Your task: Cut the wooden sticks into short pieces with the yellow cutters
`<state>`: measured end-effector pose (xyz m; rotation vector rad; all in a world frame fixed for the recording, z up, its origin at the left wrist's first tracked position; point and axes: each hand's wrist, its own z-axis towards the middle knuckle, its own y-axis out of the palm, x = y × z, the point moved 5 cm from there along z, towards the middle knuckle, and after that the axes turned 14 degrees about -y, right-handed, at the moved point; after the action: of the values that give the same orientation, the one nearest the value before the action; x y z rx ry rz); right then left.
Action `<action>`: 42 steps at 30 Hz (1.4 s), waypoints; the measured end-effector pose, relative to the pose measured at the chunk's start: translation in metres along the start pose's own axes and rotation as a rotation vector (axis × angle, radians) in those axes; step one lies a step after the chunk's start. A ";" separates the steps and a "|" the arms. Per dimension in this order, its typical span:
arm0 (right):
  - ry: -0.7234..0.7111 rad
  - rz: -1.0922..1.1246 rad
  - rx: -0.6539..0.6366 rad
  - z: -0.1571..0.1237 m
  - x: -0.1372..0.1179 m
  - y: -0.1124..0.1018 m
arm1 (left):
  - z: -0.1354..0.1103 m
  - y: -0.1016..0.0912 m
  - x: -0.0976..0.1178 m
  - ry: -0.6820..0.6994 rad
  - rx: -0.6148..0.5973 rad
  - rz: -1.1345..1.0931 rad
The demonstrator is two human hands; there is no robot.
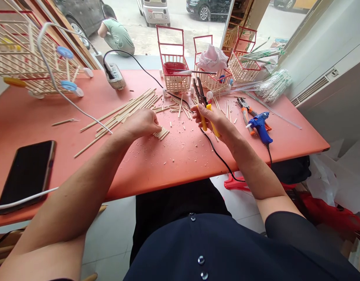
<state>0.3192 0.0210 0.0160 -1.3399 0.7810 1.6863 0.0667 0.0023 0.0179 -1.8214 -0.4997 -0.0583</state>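
Observation:
My right hand is wrapped round yellow-handled pliers, whose dark jaws point up and away from me. My left hand is closed, knuckles up, low over the table. Just by its fingertips lies a row of short cut wooden sticks; whatever the fingers pinch is hidden. A bundle of long thin wooden sticks lies beside and behind that hand. More short pieces and crumbs of wood are scattered between the two hands.
Small stick-built carts line the table's back, and a larger one stands left. On the right lie a blue glue gun and orange-handled pliers. A black cable crosses the table; a phone lies left. Outside, a person crouches.

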 end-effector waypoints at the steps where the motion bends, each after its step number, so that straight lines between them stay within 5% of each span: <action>1: 0.000 0.002 0.001 0.000 0.000 0.000 | -0.002 0.000 -0.003 -0.019 -0.031 -0.044; 7: 0.027 0.013 0.013 0.002 0.004 -0.001 | -0.013 -0.002 -0.005 0.023 -0.244 -0.251; 15: 0.017 0.001 0.028 -0.001 -0.001 0.000 | -0.013 0.003 0.005 0.024 -0.149 -0.101; 30: 0.016 0.000 0.028 0.000 -0.010 0.006 | -0.021 0.001 0.023 -0.013 -0.180 -0.071; 42: -0.032 -0.053 -0.082 -0.001 0.003 0.019 | -0.038 -0.001 0.025 0.087 -0.318 -0.477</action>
<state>0.3028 0.0120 0.0127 -1.3740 0.6583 1.7094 0.0973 -0.0255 0.0380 -1.9577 -0.8933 -0.5685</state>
